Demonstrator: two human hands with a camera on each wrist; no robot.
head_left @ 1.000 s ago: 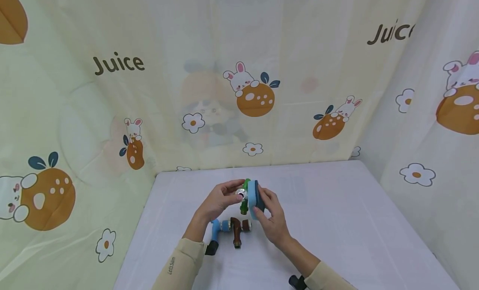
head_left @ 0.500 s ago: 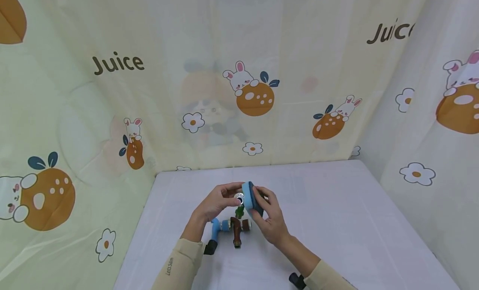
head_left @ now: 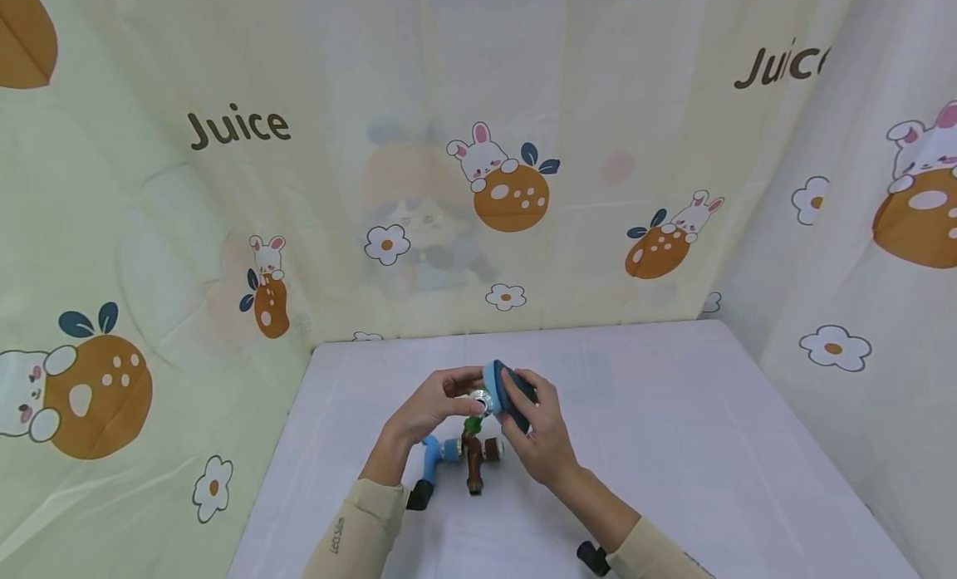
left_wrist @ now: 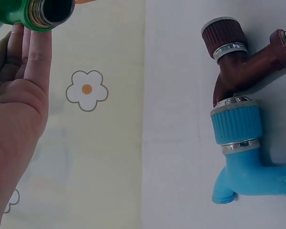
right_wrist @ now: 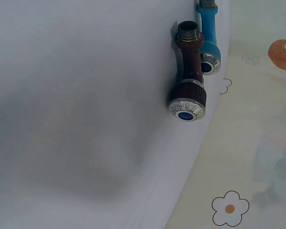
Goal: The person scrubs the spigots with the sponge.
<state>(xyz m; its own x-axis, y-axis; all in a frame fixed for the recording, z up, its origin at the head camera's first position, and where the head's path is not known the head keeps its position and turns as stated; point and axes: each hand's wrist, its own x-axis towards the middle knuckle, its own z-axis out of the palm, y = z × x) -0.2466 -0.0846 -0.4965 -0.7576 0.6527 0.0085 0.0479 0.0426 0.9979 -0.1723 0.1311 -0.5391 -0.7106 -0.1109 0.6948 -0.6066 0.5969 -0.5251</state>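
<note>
White-covered table (head_left: 635, 421), curtain (head_left: 583, 255) behind; green tap (head_left: 473, 425) held above table, L hand (head_left: 436, 403) pinching it; R hand (head_left: 544, 436), fingers curled, grips sponge (head_left: 491, 383) beside it; rec. steady tap, light even rubs, clear of brown tap (head_left: 474, 464).

A white-covered bench (head_left: 673, 446) carries a blue tap (head_left: 431, 463) and, just beside it on the right, a brown tap (head_left: 474, 463) with a ribbed knob and threaded inlet. A partly hidden black object (head_left: 593, 558) lies near the front. Behind and alongside hangs a pale curtain (head_left: 321, 56) printed with white rabbits (head_left: 482, 159) on orange fruit (head_left: 512, 201), daisy-like flowers (head_left: 506, 296) and "Juice" lettering (head_left: 239, 126).
</note>
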